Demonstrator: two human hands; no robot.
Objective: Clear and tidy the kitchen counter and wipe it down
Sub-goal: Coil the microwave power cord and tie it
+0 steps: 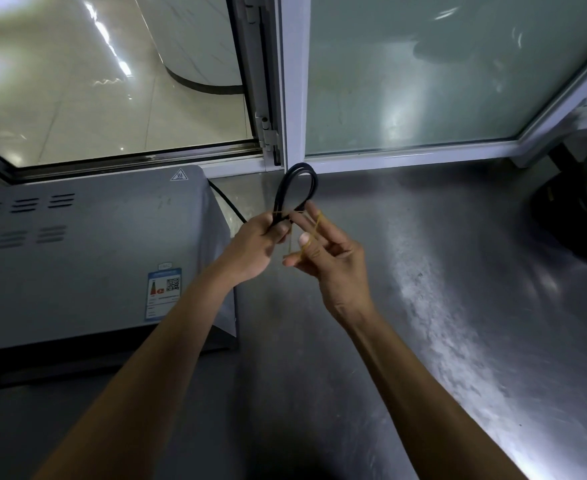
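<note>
I see the left hand [262, 237] gripping the folded black power cord [297, 192] above the steel counter [423, 306] while the right hand [323, 251], fingers spread, stretches a rubber band [314, 225]; I'd keep tension and wrap near the fold.

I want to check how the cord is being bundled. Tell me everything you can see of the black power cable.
The black power cable looks like smooth rubber or plastic, folded into a doubled loop that stands up above the steel counter. The left hand grips the gathered strands at the loop's base. A yellowish rubber band, stretched over the right hand's fingers, crosses the bundle there. One strand trails back down behind the grey appliance. No plug is visible.
</note>
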